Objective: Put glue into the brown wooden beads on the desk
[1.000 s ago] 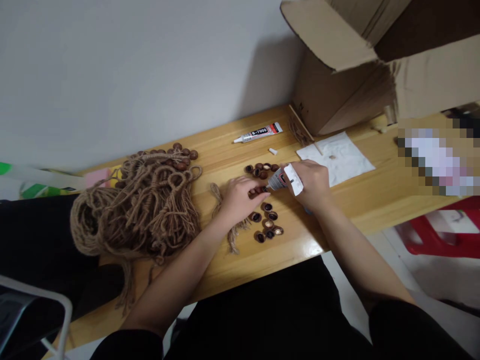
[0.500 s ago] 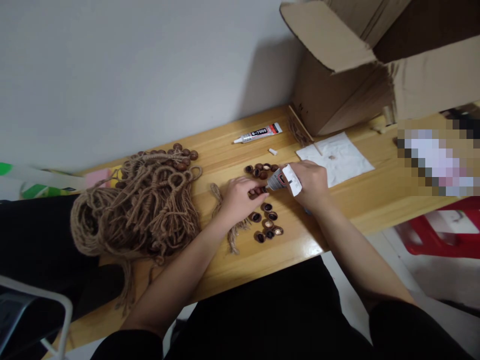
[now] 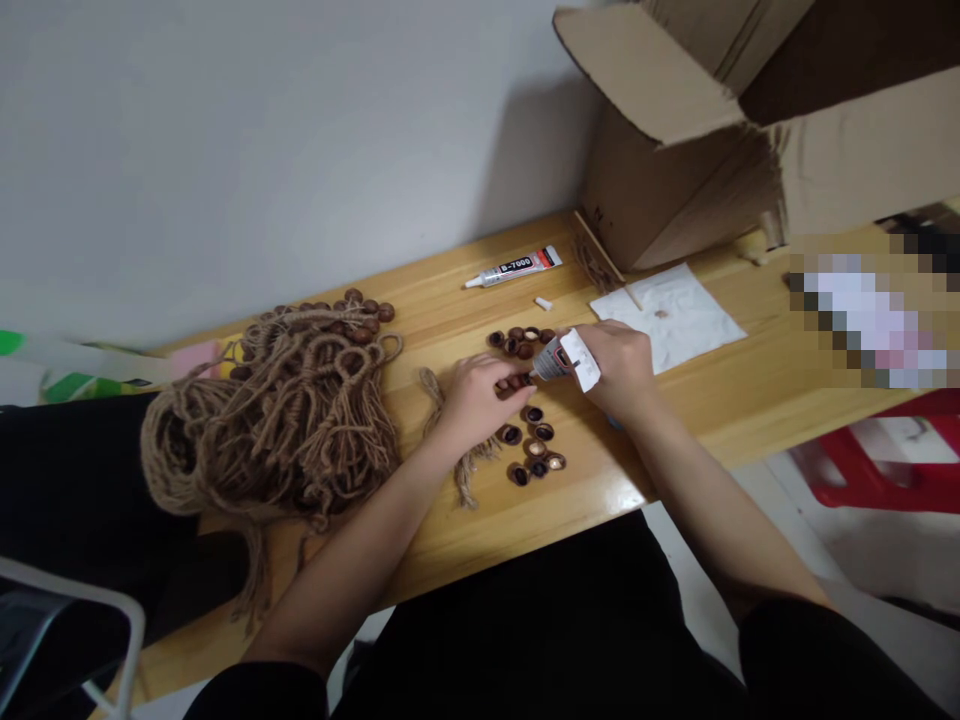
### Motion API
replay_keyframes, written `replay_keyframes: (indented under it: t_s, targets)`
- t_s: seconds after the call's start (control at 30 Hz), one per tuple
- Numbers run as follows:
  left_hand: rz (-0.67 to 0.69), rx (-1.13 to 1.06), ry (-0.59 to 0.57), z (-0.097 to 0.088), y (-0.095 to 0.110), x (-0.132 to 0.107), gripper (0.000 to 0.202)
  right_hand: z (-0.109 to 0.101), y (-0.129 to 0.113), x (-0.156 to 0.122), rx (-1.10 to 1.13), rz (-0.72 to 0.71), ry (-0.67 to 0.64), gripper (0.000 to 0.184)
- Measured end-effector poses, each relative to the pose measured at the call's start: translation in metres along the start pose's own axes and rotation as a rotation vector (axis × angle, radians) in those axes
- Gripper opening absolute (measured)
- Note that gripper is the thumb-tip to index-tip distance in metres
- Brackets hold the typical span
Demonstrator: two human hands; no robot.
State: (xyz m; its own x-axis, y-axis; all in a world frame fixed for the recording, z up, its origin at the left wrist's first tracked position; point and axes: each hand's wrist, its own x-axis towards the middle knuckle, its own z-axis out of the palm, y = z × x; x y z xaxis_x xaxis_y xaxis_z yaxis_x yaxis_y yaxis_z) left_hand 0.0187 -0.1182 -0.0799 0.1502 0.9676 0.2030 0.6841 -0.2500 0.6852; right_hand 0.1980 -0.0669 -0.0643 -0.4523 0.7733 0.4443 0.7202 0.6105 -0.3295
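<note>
My right hand grips a rolled-up glue tube, its nozzle pointing left and down. Between the fingers of my left hand are small brown nut shells, partly hidden by the fingers; the nozzle tip meets or nearly meets one. Several hollow shell halves lie below my hands, some dark inside and some pale. More brown shells sit just beyond. A short knotted jute cord with frayed ends lies under and beside my left hand.
At left, a big heap of jute cords with brown round nuts covers the table. Toward the wall lie a B-7000 glue tube and a white cap. A white sheet, a thin stick and a cardboard box are to the right.
Both hands stay almost in place, with the tube nozzle still at the shells. The whole view has shifted very slightly.
</note>
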Motion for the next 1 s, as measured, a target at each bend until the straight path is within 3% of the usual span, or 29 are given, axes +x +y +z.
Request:
replay_keyframes:
  t_s: [0.73,1.0]
  targets:
    - [0.01,-0.031,0.002,-0.0001,-0.0004,-0.0005,0.015,0.0027,-0.0004,-0.0002,-0.029,-0.014,0.047,0.031]
    - [0.002,-0.012,0.004,0.0001,-0.0005,0.0,0.013,0.0006,-0.0003,0.0001,-0.036,0.019,-0.031,0.022]
